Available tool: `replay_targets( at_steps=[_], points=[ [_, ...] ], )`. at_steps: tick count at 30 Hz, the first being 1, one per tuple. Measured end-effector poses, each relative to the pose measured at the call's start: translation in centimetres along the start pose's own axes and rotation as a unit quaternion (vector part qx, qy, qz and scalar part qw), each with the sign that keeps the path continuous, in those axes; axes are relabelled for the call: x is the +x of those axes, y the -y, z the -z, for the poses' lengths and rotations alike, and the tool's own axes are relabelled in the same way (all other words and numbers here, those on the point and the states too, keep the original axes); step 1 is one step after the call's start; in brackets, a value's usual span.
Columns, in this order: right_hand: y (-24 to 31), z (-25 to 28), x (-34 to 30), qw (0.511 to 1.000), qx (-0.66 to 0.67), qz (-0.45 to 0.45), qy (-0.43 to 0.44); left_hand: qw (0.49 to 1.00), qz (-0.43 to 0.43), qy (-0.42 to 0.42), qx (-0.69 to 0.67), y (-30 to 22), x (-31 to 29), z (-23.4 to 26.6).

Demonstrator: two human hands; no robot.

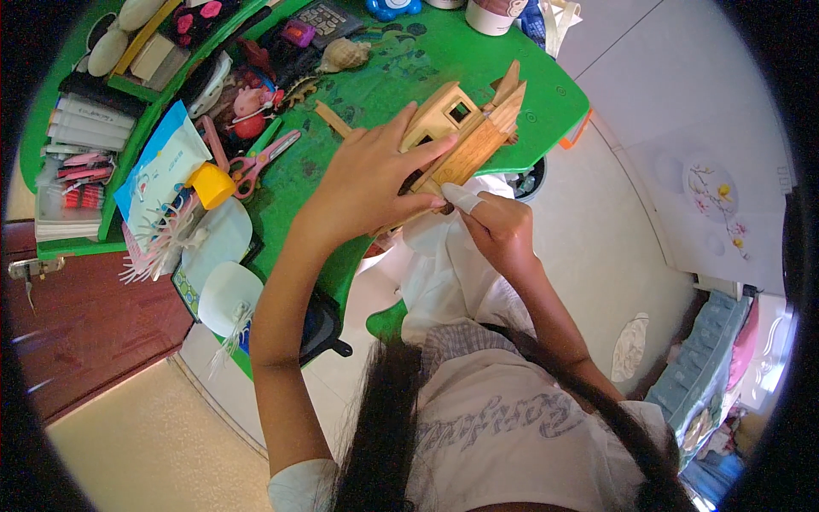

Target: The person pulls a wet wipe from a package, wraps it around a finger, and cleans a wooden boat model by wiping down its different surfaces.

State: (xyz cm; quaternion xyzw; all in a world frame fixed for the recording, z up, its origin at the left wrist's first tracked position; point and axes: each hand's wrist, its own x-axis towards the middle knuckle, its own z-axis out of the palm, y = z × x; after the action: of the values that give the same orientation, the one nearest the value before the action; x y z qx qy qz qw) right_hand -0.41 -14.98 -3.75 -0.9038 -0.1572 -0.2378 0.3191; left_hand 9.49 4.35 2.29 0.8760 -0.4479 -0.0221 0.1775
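Over the green desk [559, 111] edge, I'm clasping the wooden boat [469, 158], left hand [363, 171] spread, right hand [503, 226] curled, white wrap [461, 197] touching it, judging it light, stiff, best held by its hull [495, 141].

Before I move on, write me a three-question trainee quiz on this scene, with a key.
1. True or false: the person's left hand touches the brown wooden model with square window openings.
2. Compared with the pink-handled scissors, the beige spiral seashell lies: A) nearer the person; B) farther from the person.
3. Fill in: the curved, glossy tabletop is ____ in colour.
Key: 1. True; 2. B; 3. Green.
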Motion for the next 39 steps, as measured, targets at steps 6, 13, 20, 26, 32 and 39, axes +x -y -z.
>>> replay_targets(
  at_steps=[6,13,20,26,32,39],
  points=[
    [0.0,-0.8,1.5,1.000,-0.015,0.013,0.006,1.000,0.000,-0.001,-0.006,0.0,0.1,-0.2],
    [0.3,-0.6,0.6,0.999,-0.016,-0.012,0.032,1.000,-0.001,-0.009,-0.002,0.0,-0.1,0.0],
    [-0.1,0.8,-1.1,0.998,-0.003,-0.047,0.045,1.000,-0.001,-0.012,-0.001,0.1,-0.1,-0.2],
    [-0.2,2.5,-0.9,0.970,0.222,-0.081,0.053,1.000,0.004,-0.007,-0.009,-0.1,0.0,0.1],
    [1.4,4.1,0.1,0.970,0.225,-0.090,0.031,0.999,-0.007,-0.035,0.008,0.0,-0.1,-0.5],
    [2.6,4.6,1.1,0.978,0.177,-0.109,0.023,0.994,-0.052,-0.095,0.009,-2.6,0.3,0.7]
  ],
)
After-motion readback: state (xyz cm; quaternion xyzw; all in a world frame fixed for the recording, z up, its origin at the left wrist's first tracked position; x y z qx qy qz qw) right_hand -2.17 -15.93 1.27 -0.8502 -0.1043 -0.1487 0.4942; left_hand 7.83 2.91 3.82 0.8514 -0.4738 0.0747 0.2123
